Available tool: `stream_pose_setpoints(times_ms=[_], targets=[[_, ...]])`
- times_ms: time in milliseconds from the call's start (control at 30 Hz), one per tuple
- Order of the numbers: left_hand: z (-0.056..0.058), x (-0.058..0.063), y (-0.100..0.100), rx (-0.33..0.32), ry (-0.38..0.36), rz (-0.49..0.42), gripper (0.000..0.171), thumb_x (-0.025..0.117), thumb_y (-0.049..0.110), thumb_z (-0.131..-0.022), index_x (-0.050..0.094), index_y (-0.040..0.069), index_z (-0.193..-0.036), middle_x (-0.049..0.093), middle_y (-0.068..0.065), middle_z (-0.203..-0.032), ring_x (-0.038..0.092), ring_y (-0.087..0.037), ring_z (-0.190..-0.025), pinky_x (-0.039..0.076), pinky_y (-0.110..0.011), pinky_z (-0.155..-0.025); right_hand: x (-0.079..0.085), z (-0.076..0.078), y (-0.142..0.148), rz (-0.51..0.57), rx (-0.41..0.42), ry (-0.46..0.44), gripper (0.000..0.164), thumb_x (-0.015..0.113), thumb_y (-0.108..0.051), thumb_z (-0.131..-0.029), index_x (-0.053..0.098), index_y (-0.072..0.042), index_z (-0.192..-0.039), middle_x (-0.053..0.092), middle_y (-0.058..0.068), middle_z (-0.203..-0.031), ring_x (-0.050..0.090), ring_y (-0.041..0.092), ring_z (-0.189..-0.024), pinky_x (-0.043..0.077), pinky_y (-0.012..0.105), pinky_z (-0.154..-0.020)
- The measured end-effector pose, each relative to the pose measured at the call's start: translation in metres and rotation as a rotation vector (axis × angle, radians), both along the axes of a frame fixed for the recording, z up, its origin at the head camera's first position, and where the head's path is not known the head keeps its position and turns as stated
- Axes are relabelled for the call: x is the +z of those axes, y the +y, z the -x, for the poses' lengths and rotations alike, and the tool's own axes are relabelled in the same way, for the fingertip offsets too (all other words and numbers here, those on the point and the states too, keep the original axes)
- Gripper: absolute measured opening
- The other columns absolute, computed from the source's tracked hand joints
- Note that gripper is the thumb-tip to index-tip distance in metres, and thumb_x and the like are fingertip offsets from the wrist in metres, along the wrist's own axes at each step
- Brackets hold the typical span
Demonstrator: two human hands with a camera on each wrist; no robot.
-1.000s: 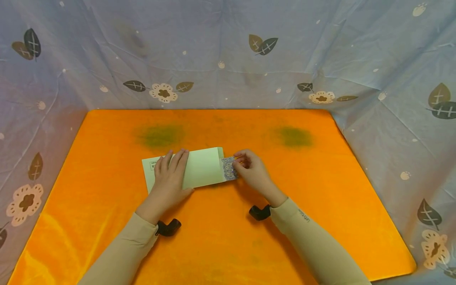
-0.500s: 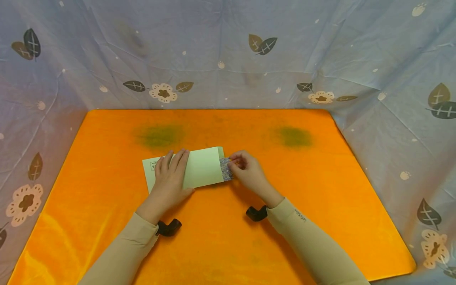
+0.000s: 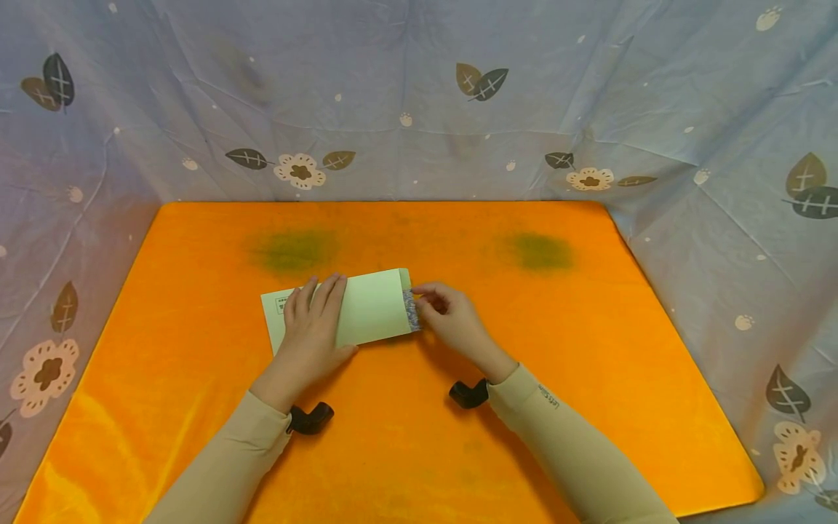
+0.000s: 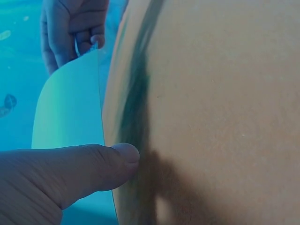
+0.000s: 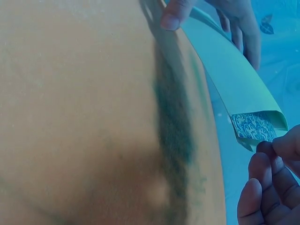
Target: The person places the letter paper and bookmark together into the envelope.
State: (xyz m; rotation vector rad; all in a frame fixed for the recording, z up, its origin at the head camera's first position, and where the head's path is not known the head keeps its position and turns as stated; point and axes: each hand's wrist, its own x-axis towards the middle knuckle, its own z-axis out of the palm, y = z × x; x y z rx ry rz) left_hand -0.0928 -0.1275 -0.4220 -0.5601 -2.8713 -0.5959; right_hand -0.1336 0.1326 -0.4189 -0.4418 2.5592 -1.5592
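A pale green envelope (image 3: 374, 306) lies slightly slanted on the table, its mouth towards the right. My left hand (image 3: 309, 327) rests on its left part with fingers extended, the thumb (image 4: 89, 166) along the near edge in the left wrist view. At the mouth, my right hand (image 3: 456, 320) pinches a blue-and-white patterned card (image 5: 253, 125) between thumb and forefinger. Only a narrow strip of the card shows outside; the rest is hidden within the envelope. In the right wrist view, the envelope's mouth gapes around the card.
The table is covered with orange cloth (image 3: 406, 451), marked by two dark greenish patches near the back. Greyish curtains (image 3: 406, 73) with leaf and flower prints stand around the back and both sides. A black curved piece (image 3: 310, 418) sticks out at each wrist.
My right hand has moved left, and the patterned card has slid further into the envelope, leaving a thinner strip exposed. My left hand and the envelope have stayed almost still.
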Motion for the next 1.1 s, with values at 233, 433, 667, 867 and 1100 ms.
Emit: stream_pose_setpoints(times_ms=[233, 433, 667, 867, 1100], targets=[[0.0002, 0.0012, 0.0008, -0.001, -0.018, -0.006, 0.114, 0.09, 0.03, -0.067, 0.019, 0.003, -0.153, 0.02, -0.017, -0.154, 0.009, -0.045, -0.141, 0.003, -0.06, -0.111, -0.0005, -0.0011, -0.003, -0.001, 0.036, -0.015, 0.024, 0.058, -0.017, -0.099, 0.067, -0.015, -0.121, 0.068, -0.002, -0.102, 0.056, 0.017, -0.076, 0.047, 0.029, -0.06], [0.001, -0.0002, 0.0017, 0.0, -0.018, -0.006, 0.115, 0.09, 0.031, -0.067, 0.019, 0.004, -0.153, 0.021, -0.016, -0.154, 0.01, -0.044, -0.14, 0.003, -0.059, -0.111, 0.0003, -0.0023, -0.005, 0.007, 0.052, -0.025, 0.026, 0.057, -0.017, -0.099, 0.067, -0.014, -0.123, 0.068, -0.002, -0.111, 0.062, 0.013, -0.089, 0.049, 0.029, -0.064], [0.0011, 0.0018, 0.0028, 0.008, -0.032, -0.008, 0.114, 0.09, 0.03, -0.068, 0.019, 0.005, -0.153, 0.021, -0.016, -0.154, 0.01, -0.044, -0.14, 0.003, -0.059, -0.111, 0.0003, -0.0022, -0.0064, 0.011, 0.059, -0.042, 0.027, 0.056, -0.017, -0.1, 0.066, -0.014, -0.124, 0.068, -0.002, -0.112, 0.063, 0.011, -0.096, 0.05, 0.03, -0.067], [0.0012, 0.0011, 0.0022, 0.008, -0.026, -0.003, 0.114, 0.09, 0.03, -0.068, 0.019, 0.004, -0.153, 0.022, -0.017, -0.154, 0.011, -0.044, -0.14, 0.003, -0.059, -0.111, -0.0002, -0.002, -0.0071, -0.003, 0.058, -0.053, 0.028, 0.054, -0.016, -0.1, 0.065, -0.012, -0.126, 0.069, -0.001, -0.111, 0.064, 0.011, -0.098, 0.048, 0.028, -0.064], [0.0015, -0.0004, 0.0015, 0.017, -0.03, -0.005, 0.113, 0.089, 0.032, -0.069, 0.019, 0.004, -0.153, 0.022, -0.019, -0.153, 0.013, -0.046, -0.139, 0.006, -0.06, -0.11, -0.0011, -0.0022, -0.0064, -0.001, 0.065, -0.058, 0.028, 0.052, -0.017, -0.101, 0.065, -0.013, -0.126, 0.068, 0.0, -0.11, 0.063, 0.013, -0.093, 0.045, 0.029, -0.06]])
